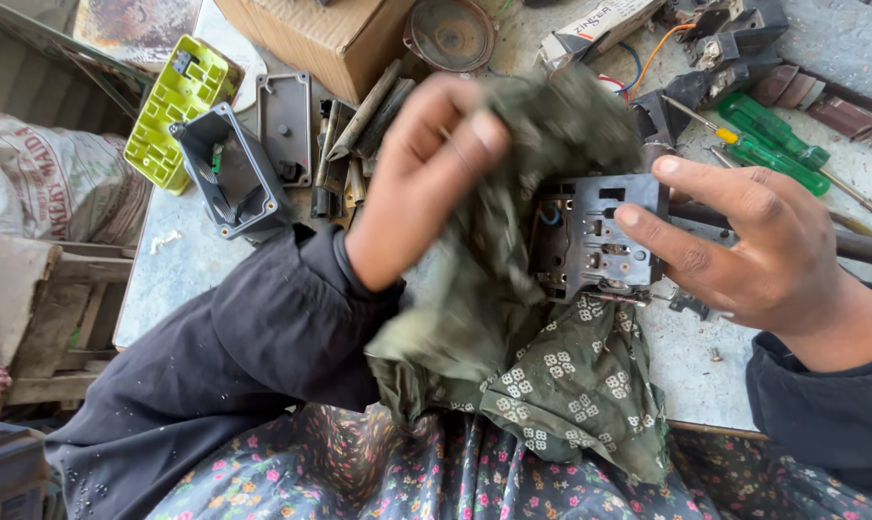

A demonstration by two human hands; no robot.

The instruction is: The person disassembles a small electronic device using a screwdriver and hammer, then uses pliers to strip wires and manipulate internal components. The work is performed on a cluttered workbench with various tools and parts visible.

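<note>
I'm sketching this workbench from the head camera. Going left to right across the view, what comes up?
Yellow-green plastic part → dark grey open housing → left hand gripping the olive cloth → black electrical block → right hand

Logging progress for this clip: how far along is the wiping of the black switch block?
Done: nothing shows as finished; the grey housing and yellow-green cover lie apart on the table. In hand: the left hand presses a green rag on the switch block, held by the right hand. Left: the block's exposed face looks dusty; screwdrivers lie untouched.
</note>
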